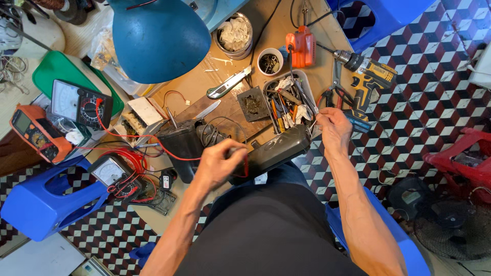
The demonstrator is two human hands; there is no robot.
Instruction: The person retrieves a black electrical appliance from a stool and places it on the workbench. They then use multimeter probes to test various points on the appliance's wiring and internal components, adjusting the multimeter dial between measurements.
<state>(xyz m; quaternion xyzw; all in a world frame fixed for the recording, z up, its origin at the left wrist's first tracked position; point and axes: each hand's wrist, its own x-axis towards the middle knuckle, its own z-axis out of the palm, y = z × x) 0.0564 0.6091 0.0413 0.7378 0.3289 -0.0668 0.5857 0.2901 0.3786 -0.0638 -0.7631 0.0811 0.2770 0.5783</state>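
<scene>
Orange and grey meters lie at the left of the bench. Mid-frame, the left hand curls its fingers shut on a dark plastic casing. Right of it, the right hand pinches a thin wire beside the cluttered tool tray.

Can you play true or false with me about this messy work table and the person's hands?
1. The left hand rests on the dark device. True.
2. The cordless drill is in the right hand. False: it lies on the table's edge, beyond that hand.
3. A blue lamp shade hangs over the table. True.
4. The utility knife lies on the floor. False: it lies on the table.
5. The tool tray is empty. False: it is full of tools.
</scene>
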